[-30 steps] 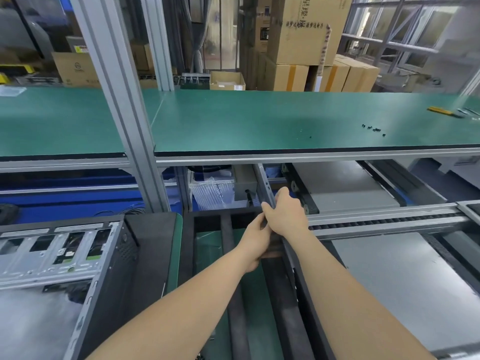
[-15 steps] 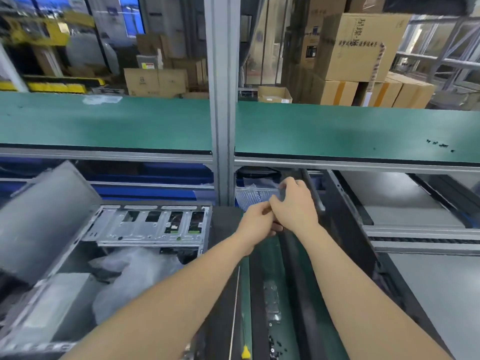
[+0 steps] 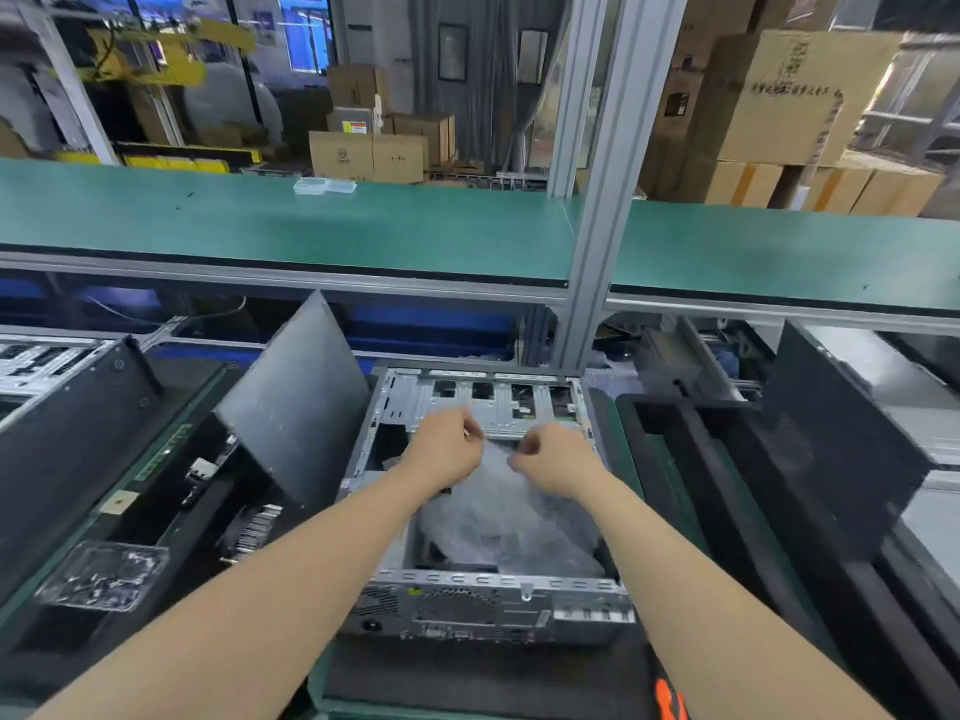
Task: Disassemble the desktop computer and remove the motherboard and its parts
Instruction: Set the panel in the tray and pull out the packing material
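The open desktop computer case lies on its side in front of me, rear ports facing me. Crumpled clear plastic wrap fills its inside, and a metal drive cage spans its far end. My left hand and my right hand hover side by side over the wrap's top edge, fingers curled. Both are motion-blurred, so I cannot tell whether they hold anything. No motherboard shows under the wrap.
A dark side panel leans against the case's left. Further left are another case, a heatsink and a clear tray of small parts. A dark case stands right. A green shelf and aluminium post rise behind.
My view swung left, bringing the open case from the left side to the centre. My hands, joined over the dark frame on the right before, have separated and now sit above the case.
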